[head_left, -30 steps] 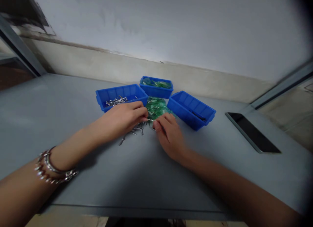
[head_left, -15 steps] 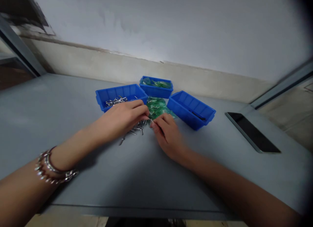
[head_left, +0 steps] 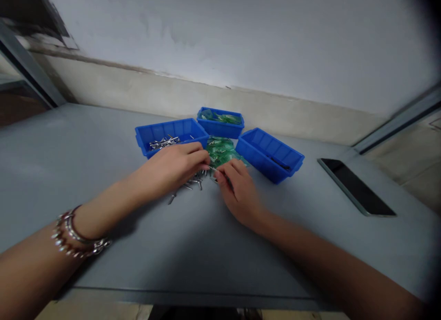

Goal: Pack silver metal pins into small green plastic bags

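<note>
Between my two hands a thin metal piece (head_left: 212, 168) is pinched, one end in the fingertips of my left hand (head_left: 182, 161), the other in those of my right hand (head_left: 237, 186). Both hands are closed, with their fingertips nearly meeting. Loose metal fasteners (head_left: 197, 180) lie on the grey table partly under my left hand. Just behind the fingertips is a pile of green plastic bags (head_left: 220, 150), some with metal parts showing. Behind my left hand, a blue bin (head_left: 172, 128) holds more metal fasteners.
A small blue bin (head_left: 220, 128) with green bags stands at the back centre. Right of the bags is a blue bin (head_left: 272, 166) with a dark object inside. A phone (head_left: 358, 186) lies on the table (head_left: 193, 255) at the right, near a metal frame.
My fingertips have moved slightly apart, and more of the thin metal piece shows between them. The bins and bags have not moved.
</note>
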`<state>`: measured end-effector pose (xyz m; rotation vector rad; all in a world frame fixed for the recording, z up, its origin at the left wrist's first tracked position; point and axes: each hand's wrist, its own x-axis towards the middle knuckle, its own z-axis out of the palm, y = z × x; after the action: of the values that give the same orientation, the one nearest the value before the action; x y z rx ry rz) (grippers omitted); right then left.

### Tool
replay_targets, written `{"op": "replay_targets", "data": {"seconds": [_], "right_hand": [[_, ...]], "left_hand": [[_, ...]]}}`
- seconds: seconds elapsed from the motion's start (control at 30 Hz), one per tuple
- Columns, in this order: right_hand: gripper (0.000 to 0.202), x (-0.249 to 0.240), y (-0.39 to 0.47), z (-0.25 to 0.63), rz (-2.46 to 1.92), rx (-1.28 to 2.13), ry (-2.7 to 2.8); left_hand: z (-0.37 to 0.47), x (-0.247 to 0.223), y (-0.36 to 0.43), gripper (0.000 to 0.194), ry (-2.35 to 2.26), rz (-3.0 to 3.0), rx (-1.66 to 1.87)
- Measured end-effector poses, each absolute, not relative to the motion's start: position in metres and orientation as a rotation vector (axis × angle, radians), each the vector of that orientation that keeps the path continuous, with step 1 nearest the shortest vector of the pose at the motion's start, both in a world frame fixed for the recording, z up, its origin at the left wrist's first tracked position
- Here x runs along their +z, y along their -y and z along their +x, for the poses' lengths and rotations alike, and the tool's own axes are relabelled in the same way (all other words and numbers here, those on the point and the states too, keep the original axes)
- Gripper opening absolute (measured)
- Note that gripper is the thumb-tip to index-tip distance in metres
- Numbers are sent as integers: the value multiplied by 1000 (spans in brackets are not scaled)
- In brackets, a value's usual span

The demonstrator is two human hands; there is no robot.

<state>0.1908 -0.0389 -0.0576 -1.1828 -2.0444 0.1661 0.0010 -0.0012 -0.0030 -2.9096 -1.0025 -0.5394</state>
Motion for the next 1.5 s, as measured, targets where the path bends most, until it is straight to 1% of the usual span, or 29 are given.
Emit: {"op": "replay_targets", "data": {"seconds": [0.2,0.43,0.67,0.93,1.07,1.17,1.33,1.5], "right_hand": [[23,-58,38,191,-1205,163,2055],[27,-59,38,191,-1187,128,2038],[31,-58,38,191,-1181,129,2042],[23,-57,38,191,-1177,129,2024],[15,-57,38,191,-1178,192,1925],[11,-59,38,191,-1178,234,1872],[9,-63,39,192,-1154,260,1888],[8,-61,41,194,-1147,264,1943]], "left_hand": [[2,-1,2,28,892,-2895,-664],[1,-3,1,21,865,-2856,-716],[0,-5,-1,20,849,-2830,-747],[0,-3,1,22,910,-2862,-698],[0,-1,4,21,949,-2740,-798],[0,2,8,22,1114,-2489,-887],[-1,10,12,32,1560,-2202,-628],[0,13,10,33,1709,-2104,-507]]}}
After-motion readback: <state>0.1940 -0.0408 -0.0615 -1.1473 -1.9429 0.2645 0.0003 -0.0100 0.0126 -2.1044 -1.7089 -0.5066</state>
